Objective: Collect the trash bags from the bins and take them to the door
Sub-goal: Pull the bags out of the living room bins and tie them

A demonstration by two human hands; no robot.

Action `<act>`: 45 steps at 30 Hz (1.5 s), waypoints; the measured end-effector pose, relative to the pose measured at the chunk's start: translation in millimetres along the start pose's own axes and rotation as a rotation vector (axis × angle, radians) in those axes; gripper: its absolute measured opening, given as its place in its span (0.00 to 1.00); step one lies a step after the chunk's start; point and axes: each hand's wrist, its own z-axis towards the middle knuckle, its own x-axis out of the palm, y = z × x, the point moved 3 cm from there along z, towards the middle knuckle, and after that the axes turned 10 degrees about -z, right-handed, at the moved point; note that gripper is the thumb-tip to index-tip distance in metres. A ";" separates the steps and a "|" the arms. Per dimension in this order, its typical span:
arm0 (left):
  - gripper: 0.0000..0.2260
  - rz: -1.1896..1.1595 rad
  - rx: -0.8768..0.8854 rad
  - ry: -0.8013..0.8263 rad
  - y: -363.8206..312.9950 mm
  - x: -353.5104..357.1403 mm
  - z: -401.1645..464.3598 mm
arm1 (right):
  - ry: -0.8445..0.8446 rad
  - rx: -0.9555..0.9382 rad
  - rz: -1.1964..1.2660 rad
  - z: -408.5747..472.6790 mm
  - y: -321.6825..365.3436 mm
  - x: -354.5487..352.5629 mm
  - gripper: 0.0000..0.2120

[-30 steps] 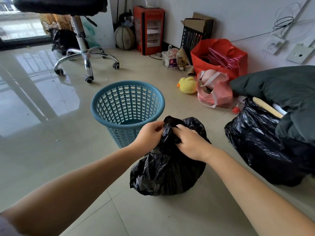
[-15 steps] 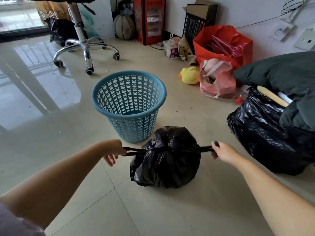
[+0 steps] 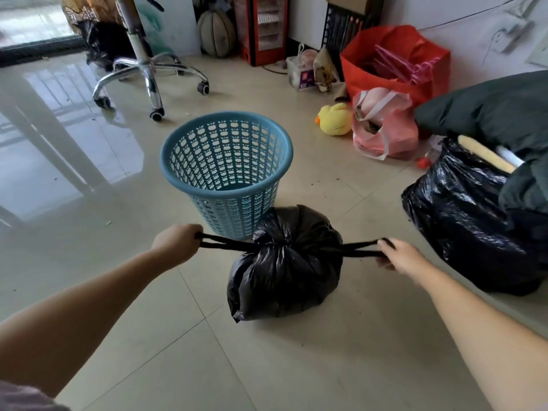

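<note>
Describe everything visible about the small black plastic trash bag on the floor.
The small black plastic trash bag is glossy, crinkled and bulging, its mouth cinched into gathered folds. It sits on the beige tiled floor, just in front of the blue perforated plastic bin. Two stretched ends run sideways; the left hand grips one, the right hand the other.

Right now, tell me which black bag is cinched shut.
The small black bag beside the blue bin, its ties pulled by both hands. The big bag on the right gapes open, stuffed.
</note>
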 end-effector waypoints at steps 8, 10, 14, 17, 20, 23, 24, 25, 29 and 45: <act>0.10 -0.785 0.412 -0.013 -129.8 -36.9 -30.2 | 0.353 -0.316 0.640 -48.7 153.7 -5.3 0.06; 0.12 -0.838 0.437 0.051 -153.0 -35.5 -31.8 | 0.566 -0.403 0.421 -71.3 173.9 12.1 0.06; 0.22 -0.573 0.512 0.114 -167.1 -31.9 -30.8 | 0.649 -0.597 0.063 -92.5 182.5 36.6 0.08; 0.16 -0.423 0.557 0.230 -168.9 -29.6 -31.9 | 0.638 -0.583 0.045 -88.4 177.0 32.4 0.04; 0.07 -0.487 0.511 0.365 -161.2 -21.3 -27.6 | 0.628 -0.584 0.002 -83.9 174.7 24.7 0.03; 0.13 -0.799 0.436 0.463 -155.1 -10.2 -27.9 | 0.654 -0.618 0.103 -88.7 179.9 22.5 0.08; 0.10 -0.950 0.411 0.487 -154.8 -9.4 -28.6 | 0.653 -0.602 0.180 -88.3 180.6 22.0 0.09; 0.08 -1.090 0.381 0.520 -155.0 -9.9 -28.5 | 0.633 -0.568 0.252 -84.8 178.7 21.6 0.10; 0.05 -1.175 0.263 0.568 -153.0 -5.9 -20.6 | 0.321 -0.546 0.066 -60.1 152.5 24.5 0.14; 0.15 -0.309 0.434 0.307 -137.9 38.5 -15.5 | 0.181 -0.693 -0.712 -61.6 125.9 56.0 0.12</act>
